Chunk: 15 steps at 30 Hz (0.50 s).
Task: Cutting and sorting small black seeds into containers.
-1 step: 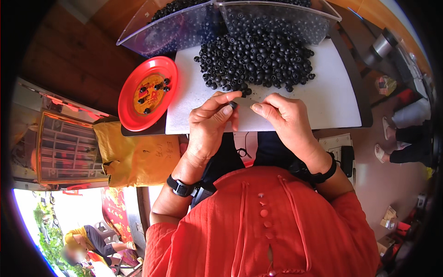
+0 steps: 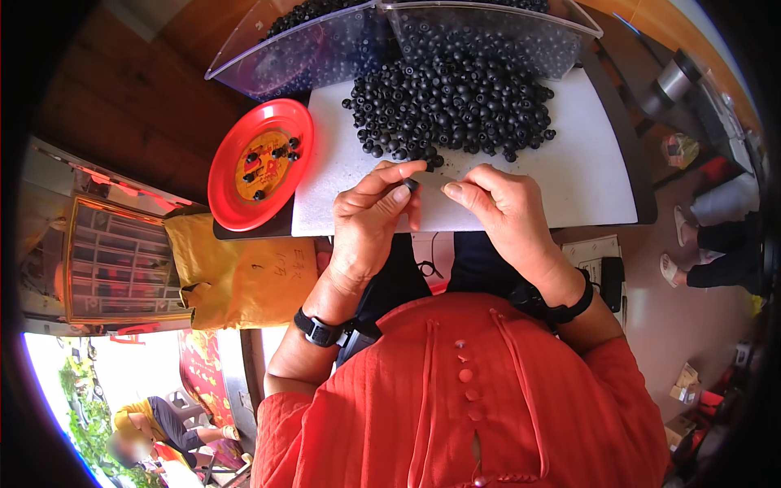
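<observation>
Over the near edge of the white mat (image 2: 569, 179), my left hand (image 2: 370, 211) pinches a small black round bead-like piece (image 2: 411, 185) between thumb and fingers. Close on its right, my right hand (image 2: 508, 207) is closed, thumb against the bent fingers. A thin grey sliver shows at its fingertips, pointing toward the left hand; what it belongs to is hidden. Just beyond both hands lies a large heap of the same black pieces (image 2: 451, 106). A red plate (image 2: 224, 195) to the left holds several of them.
Clear plastic bins (image 2: 301, 61) with more black pieces stand behind the heap. A yellow bag (image 2: 244, 276) hangs or stands left of my left forearm. A metal cup (image 2: 677, 81) is at the far right. Two other people are partly visible, lower left and right.
</observation>
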### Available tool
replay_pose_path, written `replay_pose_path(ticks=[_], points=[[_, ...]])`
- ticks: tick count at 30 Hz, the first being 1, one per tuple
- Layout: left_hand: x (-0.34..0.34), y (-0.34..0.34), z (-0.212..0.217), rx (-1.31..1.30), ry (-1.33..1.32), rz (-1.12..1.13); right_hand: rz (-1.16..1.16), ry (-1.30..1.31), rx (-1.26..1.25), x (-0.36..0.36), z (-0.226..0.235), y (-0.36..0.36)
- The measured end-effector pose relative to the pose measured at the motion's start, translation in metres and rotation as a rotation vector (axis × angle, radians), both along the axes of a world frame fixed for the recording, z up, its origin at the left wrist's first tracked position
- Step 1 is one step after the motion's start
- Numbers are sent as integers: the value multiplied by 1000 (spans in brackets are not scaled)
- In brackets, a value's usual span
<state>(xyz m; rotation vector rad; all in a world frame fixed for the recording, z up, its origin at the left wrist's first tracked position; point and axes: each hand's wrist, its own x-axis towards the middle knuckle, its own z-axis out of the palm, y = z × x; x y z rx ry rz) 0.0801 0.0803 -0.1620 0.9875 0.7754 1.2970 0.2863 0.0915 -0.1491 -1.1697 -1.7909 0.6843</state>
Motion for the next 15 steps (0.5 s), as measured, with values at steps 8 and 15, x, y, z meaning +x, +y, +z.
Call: replay_pose_path(ticks=[8,15], points=[[-1,0,-3,60,33,-4,12,-39,50,0,-1,0],[0,0,-2,44,-2,3,42,-132,195,-2,-3,0]])
